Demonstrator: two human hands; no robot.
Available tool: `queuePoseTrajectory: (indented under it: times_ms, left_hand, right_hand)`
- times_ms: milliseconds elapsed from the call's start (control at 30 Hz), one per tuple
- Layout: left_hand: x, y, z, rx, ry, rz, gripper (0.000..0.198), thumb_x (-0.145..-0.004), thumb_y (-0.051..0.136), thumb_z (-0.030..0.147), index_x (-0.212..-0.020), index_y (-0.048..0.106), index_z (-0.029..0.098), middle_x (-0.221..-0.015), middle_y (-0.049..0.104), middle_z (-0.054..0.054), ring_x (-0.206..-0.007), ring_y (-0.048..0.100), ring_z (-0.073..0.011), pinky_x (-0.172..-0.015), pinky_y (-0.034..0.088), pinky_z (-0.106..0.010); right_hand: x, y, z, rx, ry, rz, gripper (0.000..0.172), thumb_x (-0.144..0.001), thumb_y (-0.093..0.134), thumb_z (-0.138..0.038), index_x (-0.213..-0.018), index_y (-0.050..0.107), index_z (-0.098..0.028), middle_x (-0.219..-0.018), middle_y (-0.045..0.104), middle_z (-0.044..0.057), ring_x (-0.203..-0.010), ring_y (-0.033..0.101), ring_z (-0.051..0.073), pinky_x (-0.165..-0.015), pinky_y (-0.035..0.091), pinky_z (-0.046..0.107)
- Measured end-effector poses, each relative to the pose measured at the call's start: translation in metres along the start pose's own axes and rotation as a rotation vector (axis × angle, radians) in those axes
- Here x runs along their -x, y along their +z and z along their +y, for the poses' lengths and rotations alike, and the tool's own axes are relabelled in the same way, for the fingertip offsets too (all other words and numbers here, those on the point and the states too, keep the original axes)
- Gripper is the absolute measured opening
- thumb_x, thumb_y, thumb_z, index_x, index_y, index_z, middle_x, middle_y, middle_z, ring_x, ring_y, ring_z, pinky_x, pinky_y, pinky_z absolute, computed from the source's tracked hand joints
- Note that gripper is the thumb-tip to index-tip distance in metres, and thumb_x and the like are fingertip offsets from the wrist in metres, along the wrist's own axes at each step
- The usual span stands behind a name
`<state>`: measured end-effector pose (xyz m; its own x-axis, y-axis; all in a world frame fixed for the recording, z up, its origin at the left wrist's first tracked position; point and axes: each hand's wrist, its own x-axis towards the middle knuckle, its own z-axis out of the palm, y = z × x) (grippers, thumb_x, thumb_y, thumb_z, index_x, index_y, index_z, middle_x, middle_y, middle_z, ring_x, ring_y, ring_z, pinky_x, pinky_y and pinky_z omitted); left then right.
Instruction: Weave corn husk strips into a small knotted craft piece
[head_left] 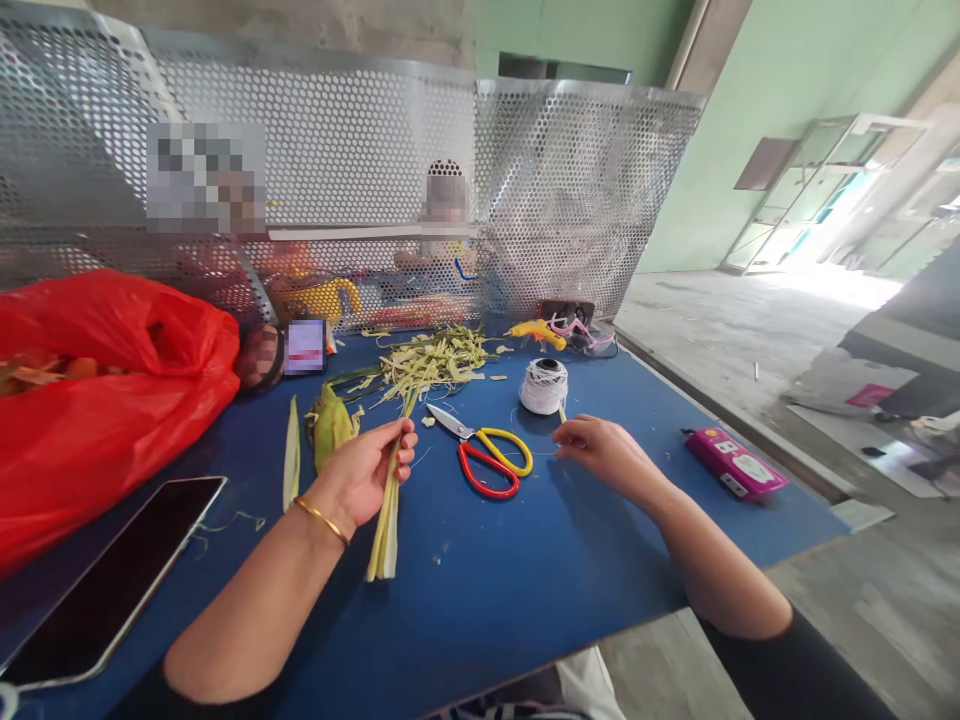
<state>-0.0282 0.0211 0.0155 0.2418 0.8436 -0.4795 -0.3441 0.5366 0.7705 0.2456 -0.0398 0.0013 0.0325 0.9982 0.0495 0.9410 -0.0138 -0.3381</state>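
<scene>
My left hand [369,468], with a gold bangle at the wrist, is closed around a bundle of pale green leaf strips [387,525] that lies on the blue table [487,600]. My right hand [604,452] rests on the table just below a spool of white thread [544,386], its fingers pinched on a thin thread I can barely make out. Scissors with red and yellow handles [487,458] lie shut between the two hands.
A red plastic bag [97,400] bulges at the left, a phone [112,585] lies in front of it. Leaf scraps [435,360], a folded green leaf [331,425], a yellow glue gun [536,332] and a pink box [735,465] sit around. A perforated metal screen [360,170] closes the back; people sit behind it.
</scene>
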Motion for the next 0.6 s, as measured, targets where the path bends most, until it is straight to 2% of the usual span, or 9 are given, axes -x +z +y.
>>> queuePoseTrajectory:
  times_ms: [133,200,300,333,500,600]
  left_hand:
    - [0.0,0.002,-0.007,-0.007,-0.044,-0.036,0.023,-0.091,0.041,0.012,-0.07,0.052,0.013,-0.054,0.045,0.005,-0.037,0.041,-0.0033,-0.034,0.032,-0.014]
    - [-0.001,0.001,-0.009,-0.013,-0.051,-0.061,0.022,-0.091,0.042,0.012,-0.071,0.052,0.013,-0.055,0.045,0.005,-0.037,0.041,-0.0033,-0.034,0.032,-0.014]
    - [-0.003,0.0,-0.011,-0.023,-0.064,-0.084,0.021,-0.09,0.044,0.013,-0.071,0.053,0.013,-0.055,0.045,0.005,-0.038,0.041,-0.0034,-0.034,0.032,-0.014]
    - [-0.003,0.0,-0.011,-0.024,-0.069,-0.084,0.021,-0.09,0.044,0.013,-0.071,0.053,0.013,-0.055,0.045,0.005,-0.037,0.041,-0.0034,-0.034,0.032,-0.014]
    - [-0.004,0.001,-0.012,-0.041,-0.07,-0.086,0.021,-0.09,0.044,0.014,-0.07,0.053,0.013,-0.056,0.046,0.004,-0.038,0.041,-0.0036,-0.036,0.031,-0.014]
    - [-0.005,0.0,-0.013,-0.041,-0.071,-0.111,0.019,-0.089,0.046,0.015,-0.071,0.053,0.014,-0.056,0.046,0.004,-0.039,0.041,-0.0038,-0.036,0.032,-0.015]
  right_hand:
    - [0.0,0.006,-0.006,0.176,-0.065,-0.012,0.015,-0.08,0.059,-0.023,-0.09,0.07,-0.023,-0.095,0.067,0.004,-0.074,0.061,0.015,-0.063,0.037,0.024]
    - [-0.006,0.0,-0.011,0.233,-0.098,0.105,0.015,-0.084,0.056,-0.025,-0.089,0.07,-0.022,-0.093,0.067,0.004,-0.074,0.06,0.016,-0.065,0.036,0.026]
    - [-0.025,-0.013,-0.022,0.35,-0.131,0.337,0.018,-0.087,0.053,-0.025,-0.092,0.07,-0.022,-0.094,0.066,0.007,-0.084,0.059,0.02,-0.069,0.034,0.03]
    - [-0.034,-0.016,-0.027,0.402,-0.171,0.356,0.019,-0.087,0.053,-0.023,-0.095,0.07,-0.022,-0.097,0.066,0.008,-0.089,0.058,0.021,-0.071,0.034,0.03]
    - [-0.076,-0.008,-0.047,0.786,-0.563,-0.024,0.021,-0.084,0.052,-0.012,-0.081,0.072,-0.013,-0.086,0.068,0.014,-0.083,0.057,0.022,-0.077,0.032,0.035]
    - [-0.088,0.004,-0.048,0.843,-0.658,-0.094,0.024,-0.08,0.051,-0.006,-0.077,0.073,-0.014,-0.08,0.069,0.011,-0.079,0.057,0.02,-0.089,0.028,0.037]
